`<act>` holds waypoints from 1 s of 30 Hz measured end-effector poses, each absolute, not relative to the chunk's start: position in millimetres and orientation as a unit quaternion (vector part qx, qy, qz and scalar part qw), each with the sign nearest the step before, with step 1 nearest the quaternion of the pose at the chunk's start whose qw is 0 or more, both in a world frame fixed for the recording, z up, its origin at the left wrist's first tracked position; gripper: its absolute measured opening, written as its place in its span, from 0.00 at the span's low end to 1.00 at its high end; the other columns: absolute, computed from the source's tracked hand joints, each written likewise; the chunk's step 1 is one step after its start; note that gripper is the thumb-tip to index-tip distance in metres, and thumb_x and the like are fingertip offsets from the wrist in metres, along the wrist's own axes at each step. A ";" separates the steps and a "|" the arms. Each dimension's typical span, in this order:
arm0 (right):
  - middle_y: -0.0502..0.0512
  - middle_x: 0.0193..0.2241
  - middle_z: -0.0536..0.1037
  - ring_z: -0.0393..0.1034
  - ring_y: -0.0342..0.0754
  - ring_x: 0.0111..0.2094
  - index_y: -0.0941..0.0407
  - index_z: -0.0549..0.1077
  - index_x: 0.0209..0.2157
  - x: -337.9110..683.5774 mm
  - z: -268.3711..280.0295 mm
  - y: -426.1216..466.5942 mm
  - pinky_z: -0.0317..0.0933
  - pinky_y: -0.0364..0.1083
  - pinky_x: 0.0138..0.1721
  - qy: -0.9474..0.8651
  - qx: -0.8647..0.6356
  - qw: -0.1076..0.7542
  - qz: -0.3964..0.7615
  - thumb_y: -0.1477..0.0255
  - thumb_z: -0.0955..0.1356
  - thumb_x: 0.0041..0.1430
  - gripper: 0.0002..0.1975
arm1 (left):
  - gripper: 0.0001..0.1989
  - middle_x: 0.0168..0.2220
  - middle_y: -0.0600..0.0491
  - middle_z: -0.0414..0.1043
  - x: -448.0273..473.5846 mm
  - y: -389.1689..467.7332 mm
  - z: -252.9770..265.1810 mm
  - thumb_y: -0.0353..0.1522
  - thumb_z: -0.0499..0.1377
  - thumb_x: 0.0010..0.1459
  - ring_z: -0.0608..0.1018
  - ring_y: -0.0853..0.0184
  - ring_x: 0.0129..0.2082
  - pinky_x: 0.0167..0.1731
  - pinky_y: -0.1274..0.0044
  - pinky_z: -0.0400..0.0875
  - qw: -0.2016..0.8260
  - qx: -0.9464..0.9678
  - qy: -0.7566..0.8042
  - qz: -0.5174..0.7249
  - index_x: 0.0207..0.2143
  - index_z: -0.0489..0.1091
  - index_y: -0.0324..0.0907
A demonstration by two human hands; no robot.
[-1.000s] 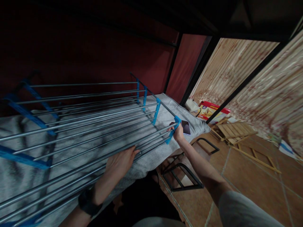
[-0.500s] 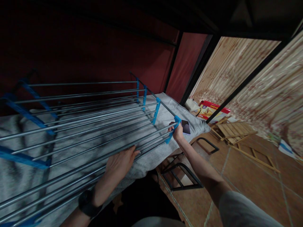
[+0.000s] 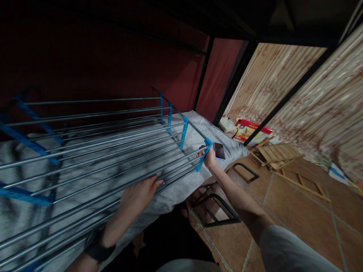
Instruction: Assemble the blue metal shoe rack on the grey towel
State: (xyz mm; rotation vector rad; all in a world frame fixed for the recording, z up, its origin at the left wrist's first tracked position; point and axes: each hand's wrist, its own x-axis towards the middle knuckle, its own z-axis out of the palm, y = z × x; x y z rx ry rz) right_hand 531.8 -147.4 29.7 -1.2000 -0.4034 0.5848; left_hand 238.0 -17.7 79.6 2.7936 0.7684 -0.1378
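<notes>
A shoe rack [image 3: 119, 138] of grey metal tubes with blue plastic end brackets lies on its side across a grey blanket [image 3: 181, 185]. My left hand [image 3: 141, 190], a dark watch on its wrist, is closed around the near tubes, right of their middle. Some of its fingers are hidden behind the tubes. At the rack's right end, my right hand [image 3: 209, 155] grips the nearest blue bracket [image 3: 202, 156], with fingers showing on its inner side. A phone [image 3: 219, 150] rests on the blanket just beyond my right hand.
Dark bed-frame posts [image 3: 238, 79] and a dark red wall [image 3: 113, 68] border the blanket. Black metal-framed pieces [image 3: 217, 211] stand beside the bed. Farther right are a wooden slatted piece [image 3: 279, 155] on the tiled floor, a red-and-yellow box [image 3: 251, 130] and a patterned curtain [image 3: 320, 102].
The rack and both hands appear slightly farther left, along with the whole scene, as the camera view shifts. Both hands keep their holds on the rack.
</notes>
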 end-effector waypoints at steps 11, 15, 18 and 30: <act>0.51 0.11 0.61 0.69 0.50 0.22 0.50 0.56 0.15 530.6 26.9 -147.5 0.67 0.47 0.24 -0.186 -0.559 0.764 0.263 0.40 0.60 0.54 0.31 | 0.21 0.41 0.49 0.81 237.9 -16.1 81.2 0.47 0.43 0.68 0.82 0.55 0.43 0.37 0.71 0.70 0.137 0.951 0.270 -0.059 0.45 0.72 0.49; 0.50 0.12 0.61 0.65 0.47 0.20 0.51 0.56 0.15 529.7 23.6 -148.3 0.67 0.47 0.24 -0.195 -0.551 0.776 0.238 0.39 0.60 0.55 0.32 | 0.21 0.41 0.49 0.81 236.5 -22.0 81.8 0.46 0.44 0.69 0.81 0.56 0.44 0.38 0.72 0.71 0.138 0.949 0.280 -0.049 0.47 0.72 0.49; 0.48 0.12 0.60 0.62 0.45 0.18 0.51 0.56 0.15 530.9 20.4 -150.3 0.67 0.46 0.23 -0.204 -0.544 0.783 0.221 0.41 0.62 0.55 0.31 | 0.21 0.42 0.48 0.81 234.3 -25.8 79.0 0.45 0.45 0.69 0.81 0.57 0.44 0.38 0.73 0.71 0.141 0.951 0.275 -0.026 0.49 0.72 0.47; 0.51 0.14 0.61 0.62 0.45 0.19 0.52 0.57 0.15 536.3 17.2 -157.8 0.65 0.46 0.22 -0.230 -0.531 0.777 0.247 0.51 0.63 0.57 0.25 | 0.22 0.44 0.50 0.80 229.3 -28.6 70.7 0.45 0.44 0.69 0.81 0.60 0.43 0.38 0.74 0.69 0.211 0.943 0.258 0.017 0.53 0.71 0.49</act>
